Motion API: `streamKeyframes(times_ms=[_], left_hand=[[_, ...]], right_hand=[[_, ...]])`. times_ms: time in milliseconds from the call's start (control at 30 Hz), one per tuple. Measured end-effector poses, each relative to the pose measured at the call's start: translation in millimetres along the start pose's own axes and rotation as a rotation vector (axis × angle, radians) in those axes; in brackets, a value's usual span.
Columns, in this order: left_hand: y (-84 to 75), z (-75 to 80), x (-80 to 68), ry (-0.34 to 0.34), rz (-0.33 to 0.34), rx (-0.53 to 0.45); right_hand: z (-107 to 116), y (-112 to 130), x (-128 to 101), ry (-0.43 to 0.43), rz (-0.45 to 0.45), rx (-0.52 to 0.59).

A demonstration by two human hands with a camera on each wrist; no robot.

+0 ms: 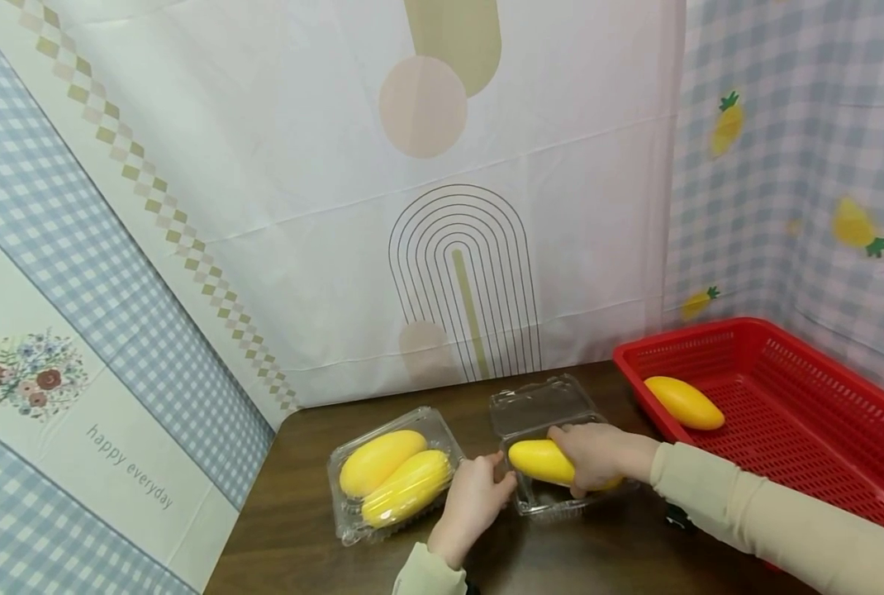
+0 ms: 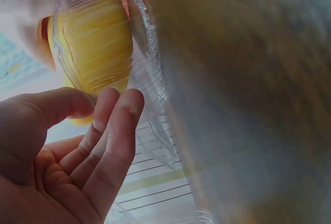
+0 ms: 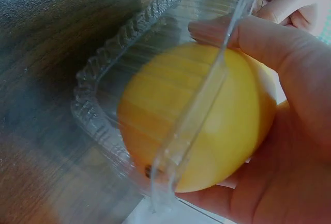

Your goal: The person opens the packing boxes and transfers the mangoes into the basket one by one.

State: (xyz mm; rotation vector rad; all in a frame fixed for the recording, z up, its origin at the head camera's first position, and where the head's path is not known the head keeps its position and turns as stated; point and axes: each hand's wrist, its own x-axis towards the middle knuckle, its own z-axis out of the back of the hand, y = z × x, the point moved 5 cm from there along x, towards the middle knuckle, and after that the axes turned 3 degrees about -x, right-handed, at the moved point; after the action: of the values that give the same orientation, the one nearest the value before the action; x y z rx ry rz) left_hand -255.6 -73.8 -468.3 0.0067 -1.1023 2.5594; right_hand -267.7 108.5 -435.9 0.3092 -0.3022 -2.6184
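An open clear plastic container (image 1: 539,406) stands on the dark wooden table (image 1: 301,529), its lid tipped back. My right hand (image 1: 594,456) grips a yellow mango (image 1: 537,461) and holds it low inside the tray; in the right wrist view the mango (image 3: 207,131) sits behind the clear container (image 3: 119,69) wall, wrapped by my right hand (image 3: 295,89). My left hand (image 1: 479,492) holds the tray's left edge. In the left wrist view my left hand (image 2: 77,151) has thumb and fingertips together at the plastic, with the mango (image 2: 93,43) just beyond.
A closed clear container (image 1: 393,475) with two mangoes lies left of the open one. A red basket (image 1: 806,364) at the right holds one more mango (image 1: 683,402). Patterned cloth walls close in the back and both sides.
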Motion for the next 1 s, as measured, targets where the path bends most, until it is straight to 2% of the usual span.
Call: streamKeyframes(times_ms=[133, 533, 1000], left_hand=[[-2.8, 0.5, -1.9, -0.011, -0.009, 0.008], [-1.5, -0.5, -4.3, -0.035, 0.035, -0.043], [-1.4, -4.0, -2.4, -0.032, 0.048, -0.062]], right_hand=[[2.1, 0.6, -1.6, -0.041, 0.017, 0.001], [9.0, 2.9, -4.3, -0.143, 0.084, -0.058], [18.5, 3.0, -7.6, -0.148, 0.082, -0.083]])
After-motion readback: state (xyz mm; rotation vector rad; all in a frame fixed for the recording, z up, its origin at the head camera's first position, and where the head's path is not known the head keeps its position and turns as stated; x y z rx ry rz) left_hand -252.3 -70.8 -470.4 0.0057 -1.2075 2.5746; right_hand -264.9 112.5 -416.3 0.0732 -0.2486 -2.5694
